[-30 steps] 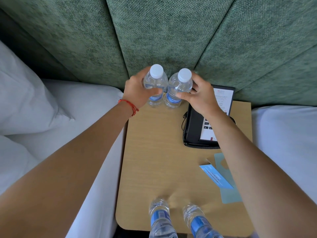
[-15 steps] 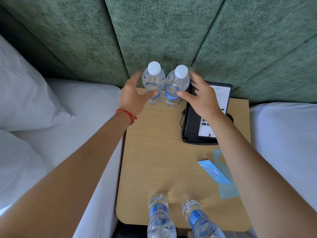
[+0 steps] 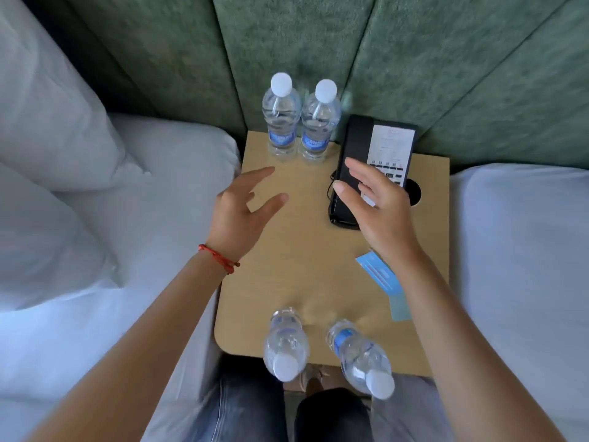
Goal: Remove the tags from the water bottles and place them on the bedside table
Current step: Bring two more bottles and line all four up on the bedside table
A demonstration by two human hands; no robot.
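Observation:
Two clear water bottles with white caps and blue labels, the left one (image 3: 281,118) and the right one (image 3: 320,122), stand side by side at the back of the wooden bedside table (image 3: 296,266). Two more bottles, one at the left (image 3: 285,344) and one at the right (image 3: 360,355), stand at the table's front edge. My left hand (image 3: 242,212) hovers open over the table's left side, holding nothing. My right hand (image 3: 373,205) hovers open above the phone, also holding nothing. A blue tag (image 3: 379,274) and a paler one (image 3: 398,306) lie on the table, partly under my right forearm.
A black desk phone (image 3: 379,154) with a white card sits at the back right, beside a round hole (image 3: 414,193) in the tabletop. White beds (image 3: 111,250) flank the table on both sides. A green padded headboard (image 3: 318,43) rises behind. My legs show below the table's front edge.
Both hands let go of the two back bottles and drew back toward me, fingers spread. The bottles stay standing at the back. The view tilted down and nearer.

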